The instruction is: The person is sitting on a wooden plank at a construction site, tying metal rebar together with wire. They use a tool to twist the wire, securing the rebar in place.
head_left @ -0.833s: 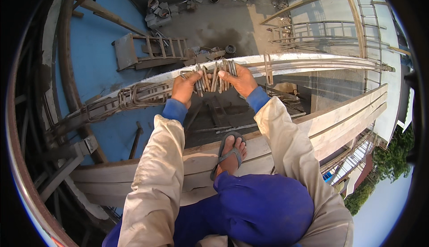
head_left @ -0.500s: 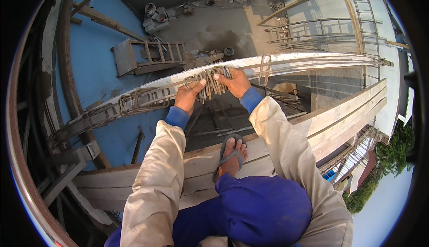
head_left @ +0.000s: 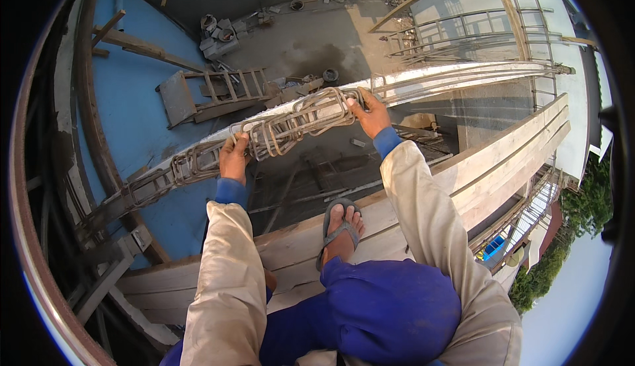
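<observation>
A row of bent steel rebar stirrups (head_left: 301,122) hangs on long steel bars (head_left: 456,83) that run along a pale wall top. With thumb and fingers, my left hand (head_left: 233,161) grips the left end of this row. At the row's right end, my right hand (head_left: 372,116) is closed on a stirrup, thumb toward me. The stirrups between my hands overlap loosely and lean at different angles. More stirrups (head_left: 187,166) sit on the bars left of my left hand. Some fingertips are hidden behind the steel.
My sandalled foot (head_left: 342,230) rests on wooden planks (head_left: 496,157). Far below are a floor, a wooden ladder-like frame (head_left: 228,91), rubble and buckets. Blue wall panels (head_left: 132,101) stand on the left. A tied rebar cage (head_left: 532,8) and timber props rise at the right.
My hands have moved apart, left hand leftward and down, right hand to the right. The stirrups, bunched tightly between them before, are now spread along the bars.
</observation>
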